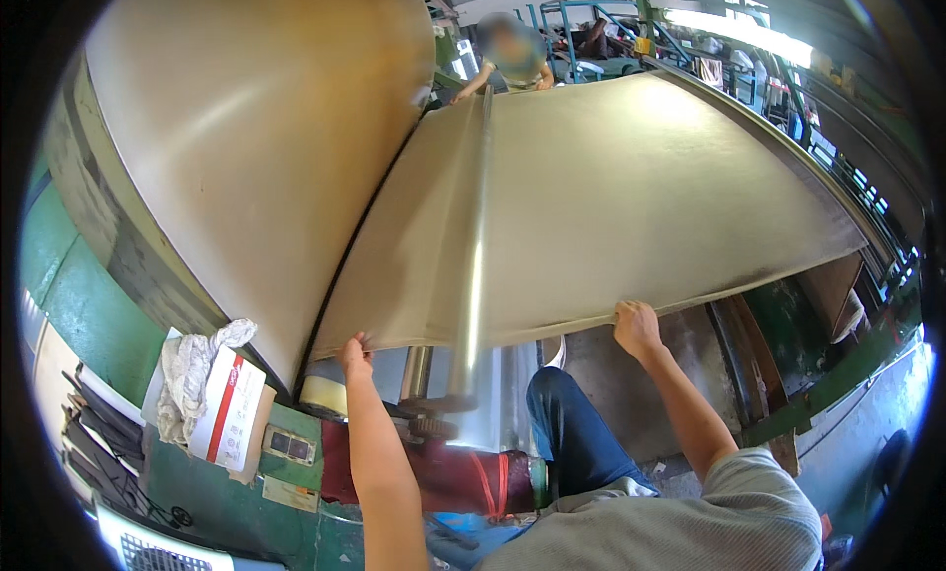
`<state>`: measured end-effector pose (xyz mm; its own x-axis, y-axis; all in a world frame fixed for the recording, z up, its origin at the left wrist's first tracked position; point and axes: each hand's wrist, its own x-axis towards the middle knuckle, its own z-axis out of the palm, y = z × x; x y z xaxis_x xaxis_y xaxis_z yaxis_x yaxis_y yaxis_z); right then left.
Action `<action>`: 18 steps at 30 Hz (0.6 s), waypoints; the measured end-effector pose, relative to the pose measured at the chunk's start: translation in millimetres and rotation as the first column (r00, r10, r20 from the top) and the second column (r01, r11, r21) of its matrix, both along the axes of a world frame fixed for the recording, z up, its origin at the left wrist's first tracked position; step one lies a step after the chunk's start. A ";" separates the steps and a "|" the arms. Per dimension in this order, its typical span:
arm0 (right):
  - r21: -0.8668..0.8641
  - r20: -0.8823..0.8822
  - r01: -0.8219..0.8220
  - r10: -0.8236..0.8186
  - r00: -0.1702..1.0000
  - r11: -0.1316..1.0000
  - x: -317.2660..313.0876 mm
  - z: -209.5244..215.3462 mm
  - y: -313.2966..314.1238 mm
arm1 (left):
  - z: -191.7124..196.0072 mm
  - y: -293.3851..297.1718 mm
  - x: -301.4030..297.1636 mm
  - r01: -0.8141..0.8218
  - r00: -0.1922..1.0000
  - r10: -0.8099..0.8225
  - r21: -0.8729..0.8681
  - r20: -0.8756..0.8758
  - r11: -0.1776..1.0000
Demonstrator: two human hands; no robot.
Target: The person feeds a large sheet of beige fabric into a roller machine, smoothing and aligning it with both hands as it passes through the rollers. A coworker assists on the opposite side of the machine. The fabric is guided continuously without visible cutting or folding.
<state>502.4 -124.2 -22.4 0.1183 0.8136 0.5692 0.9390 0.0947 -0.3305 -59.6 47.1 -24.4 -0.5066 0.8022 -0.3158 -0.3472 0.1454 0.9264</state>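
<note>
the tan sheet (631,206) spreads between the big drum (286,128) on the left and the frame (833,167) on the right, its near edge in front of the person. the left hand (356,356) pinches that edge near the drum; the right hand (639,327) is closed over the same edge farther right, beyond the bar (478,236). both grips look firm.

the sheet seems thin and supple, but at this breadth it is probably weighty overall and likely to sag between holds. its smooth, faintly shiny face may slide under flat palms, so the edge is the better place to take hold, hands well apart and fingers wrapped over it. it does not look fragile, though a hard pull at one point might crease or stretch it. the bar runs lengthwise in front of the sheet; whether they touch cannot be told.

counted: one sheet, one drum, one bar, two hands of the person. at the far edge stands one co-worker (519,76), both arms reaching to it, the grip too small to judge. lower left are one white box (225,413) and one pale rag (187,374) draped on it.
</note>
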 end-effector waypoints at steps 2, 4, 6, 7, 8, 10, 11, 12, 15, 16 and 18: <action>-0.010 0.039 -0.059 0.059 0.997 0.998 -11.8 9.3 -4.9 | 10.3 -4.8 9.0 -0.151 0.987 0.150 -0.028 -0.051 0.988; -0.084 0.055 -0.049 0.053 0.997 0.995 -28.8 16.4 -13.6 | 17.8 -14.4 14.7 -0.218 0.975 0.216 -0.047 -0.057 0.975; -0.095 0.077 -0.068 0.075 0.994 0.993 -42.8 11.8 -17.6 | 22.5 -17.4 15.4 -0.282 0.959 0.280 -0.045 -0.052 0.958; -0.099 0.061 -0.089 0.095 0.994 0.991 -51.0 11.1 -20.3 | 21.7 -19.8 13.4 -0.315 0.949 0.313 -0.042 -0.045 0.948; -0.103 0.046 -0.109 0.114 0.992 0.989 -59.0 11.4 -22.6 | 21.7 -18.7 12.9 -0.346 0.938 0.345 -0.041 -0.038 0.937; -0.100 0.036 -0.157 0.161 0.986 0.982 -69.5 10.5 -21.9 | 17.4 -10.5 18.0 -0.144 0.988 0.145 -0.036 0.046 0.989; -0.092 0.045 -0.167 0.172 0.984 0.982 -74.5 7.5 -19.5 | 13.7 -7.1 19.5 -0.040 0.995 0.043 -0.032 0.088 0.999; -0.083 0.054 -0.178 0.183 0.982 0.980 -80.7 4.1 -16.0 | 11.7 -4.0 18.1 0.042 0.993 -0.044 0.021 0.113 0.999; -0.112 0.046 -0.224 0.230 0.972 0.968 -104.6 6.2 -13.4 | -2.6 0.0 -4.8 0.070 0.988 -0.081 0.086 0.130 0.994; -0.127 0.043 -0.228 0.235 0.971 0.965 -109.3 9.8 -12.2 | -0.3 2.1 -5.2 -0.039 0.993 0.033 0.052 0.112 0.998; -0.130 0.051 -0.251 0.259 0.965 0.959 -122.2 13.4 -8.7 | 1.0 -1.3 -7.4 -0.202 0.979 0.203 -0.020 0.037 0.979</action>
<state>380.1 -132.9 -9.0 -0.1369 0.8750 0.4643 0.9094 0.2968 -0.2913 -67.0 45.8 -23.4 -0.6449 0.6790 -0.3508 -0.4068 0.0836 0.9097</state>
